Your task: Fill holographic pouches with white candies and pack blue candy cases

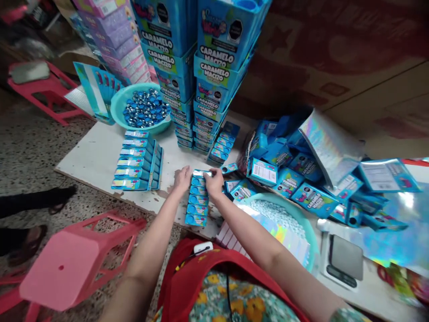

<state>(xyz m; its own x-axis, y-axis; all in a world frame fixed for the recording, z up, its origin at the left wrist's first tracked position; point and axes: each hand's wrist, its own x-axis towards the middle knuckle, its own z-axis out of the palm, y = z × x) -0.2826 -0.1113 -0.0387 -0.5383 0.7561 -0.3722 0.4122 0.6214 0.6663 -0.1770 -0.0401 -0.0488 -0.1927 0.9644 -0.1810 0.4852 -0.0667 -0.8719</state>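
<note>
In front of me a row of small blue candy boxes (197, 199) stands on the worn white table, round blue lids showing on their tops. My right hand (215, 182) is at the far right end of the row, its thumb and fingers on the farthest box (202, 173), whose top looks silvery. My left hand (182, 180) lies along the left side of the row with fingers stretched forward; whether it touches the boxes is unclear. One loose blue box (229, 168) lies just right of my right hand.
Tall stacks of blue display boxes (214, 67) rise behind. A turquoise basin (115, 109) of blue and silver lids stands back left, near a filled display box (134, 163). To the right are a heap of blue boxes (288, 181), a basin of pale candies (313, 237) and a scale (346, 257).
</note>
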